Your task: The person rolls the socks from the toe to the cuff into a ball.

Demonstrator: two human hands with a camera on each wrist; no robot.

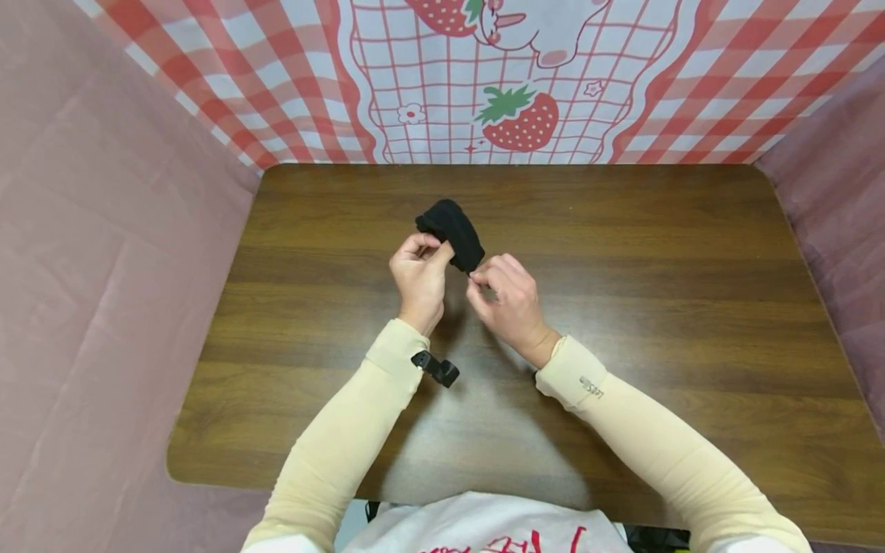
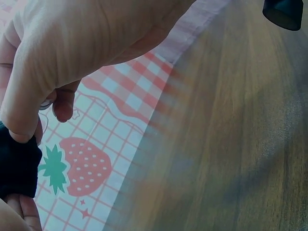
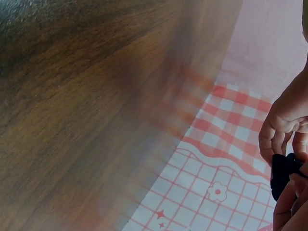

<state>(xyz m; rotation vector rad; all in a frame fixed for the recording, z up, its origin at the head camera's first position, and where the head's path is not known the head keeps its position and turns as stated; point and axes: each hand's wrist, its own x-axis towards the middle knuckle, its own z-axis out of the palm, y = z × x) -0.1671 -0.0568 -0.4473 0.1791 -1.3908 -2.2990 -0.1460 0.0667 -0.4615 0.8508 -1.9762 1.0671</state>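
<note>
A small black piece of folded fabric is held up over the table between the two hands. My left hand pinches its lower left edge, thumb on the near side. At its lower right corner, my right hand grips the edge with thumb and fingertips, the other fingers curled in. In the left wrist view the black fabric shows between the right hand above and left fingertips below. The right wrist view catches the fabric bunched between both hands. What kind of item it is I cannot tell.
Beneath the hands is a brown wood-grain table with rounded corners. A red and white checked cloth with strawberries hangs along its back edge. Pink cloths hang at both sides. A black strap device sits at the left wrist.
</note>
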